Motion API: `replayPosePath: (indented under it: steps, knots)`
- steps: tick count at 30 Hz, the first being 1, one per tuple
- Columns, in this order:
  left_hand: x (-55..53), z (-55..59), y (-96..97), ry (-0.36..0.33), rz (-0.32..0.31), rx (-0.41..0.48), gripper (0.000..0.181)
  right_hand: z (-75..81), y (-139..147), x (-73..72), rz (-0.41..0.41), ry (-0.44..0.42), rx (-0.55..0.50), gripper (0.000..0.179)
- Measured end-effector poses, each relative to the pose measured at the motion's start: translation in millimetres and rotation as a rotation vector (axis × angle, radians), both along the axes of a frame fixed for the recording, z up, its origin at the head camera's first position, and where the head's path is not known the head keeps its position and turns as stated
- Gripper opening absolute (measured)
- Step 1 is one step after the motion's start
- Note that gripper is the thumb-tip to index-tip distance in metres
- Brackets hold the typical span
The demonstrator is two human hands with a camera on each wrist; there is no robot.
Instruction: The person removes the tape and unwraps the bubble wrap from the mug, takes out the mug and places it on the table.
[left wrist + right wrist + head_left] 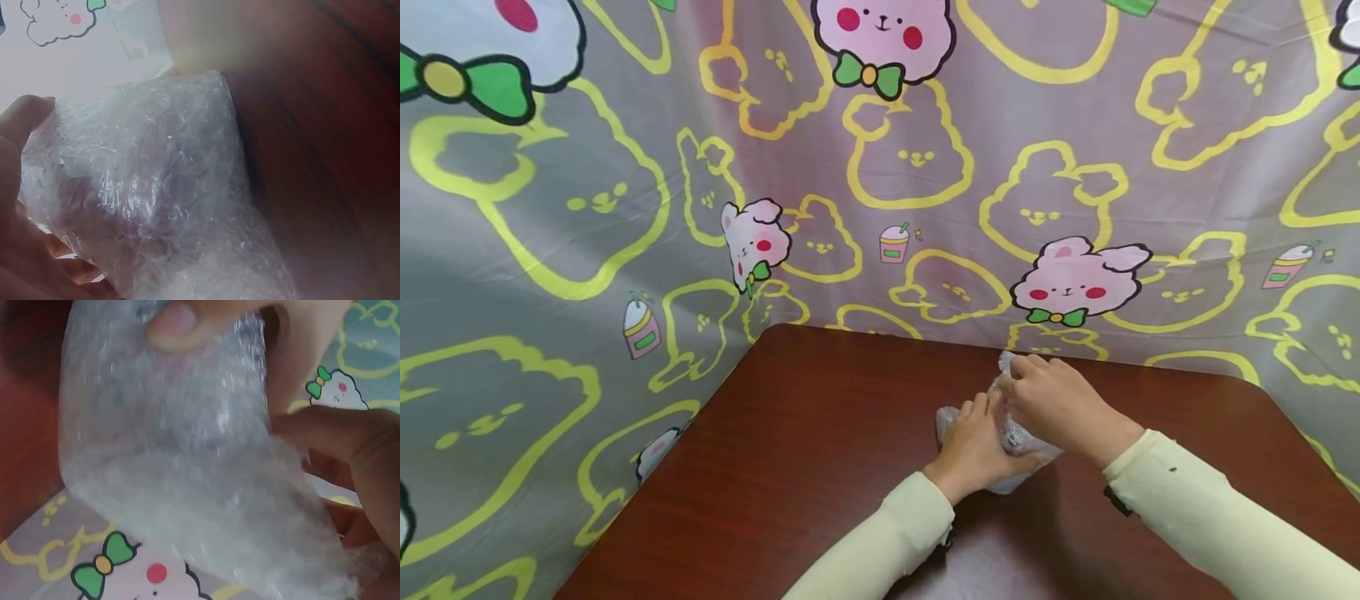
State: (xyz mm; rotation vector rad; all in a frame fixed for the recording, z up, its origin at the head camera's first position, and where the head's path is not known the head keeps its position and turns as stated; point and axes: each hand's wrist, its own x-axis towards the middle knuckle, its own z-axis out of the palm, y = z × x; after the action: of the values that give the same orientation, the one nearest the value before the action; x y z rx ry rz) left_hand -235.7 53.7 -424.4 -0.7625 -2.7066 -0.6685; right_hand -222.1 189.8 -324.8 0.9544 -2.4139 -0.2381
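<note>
A bundle of clear bubble wrap (pixel 1017 437) is between both hands, over the right half of the table. My left hand (pixel 973 450) grips the bundle from the left, its thumb across the near side. At the far upper end, my right hand (pixel 1056 404) pinches a loose flap of the wrap. The left wrist view shows the bubble wrap (pixel 162 175) as a boxy shape with the hand along its left side. In the right wrist view, the loose part of the wrap (pixel 206 506) hangs beyond the left thumb. What lies inside cannot be made out through the layers.
Under the hands is a dark reddish-brown wooden table (pixel 820 467) with rounded far corners. A patterned cloth (pixel 925 183) with cartoon bunnies and yellow outlines hangs along its far side and left side.
</note>
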Motion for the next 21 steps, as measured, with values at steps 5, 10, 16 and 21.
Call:
replayPosePath:
  steps: [5, 10, 16, 21]
  knots:
    - [2.2, -3.0, -0.6, -0.014, -0.005, 0.010, 0.103, -11.2, -2.9, 1.0, 0.008, 0.042, -0.030, 0.014]
    - [0.9, -5.2, -1.4, -0.003, -0.006, 0.035, 0.103, -15.2, -1.2, 0.0, 0.037, 0.055, -0.232, 0.011]
    - [-2.1, -5.5, -4.5, 0.057, 0.012, 0.027, 0.096, -3.2, 6.2, -1.6, 0.023, 0.006, -0.552, 0.011]
    - [-1.9, -4.7, -8.0, 0.050, 0.014, 0.053, 0.097, 7.1, 19.1, 1.2, -0.089, -0.082, -0.752, 0.005]
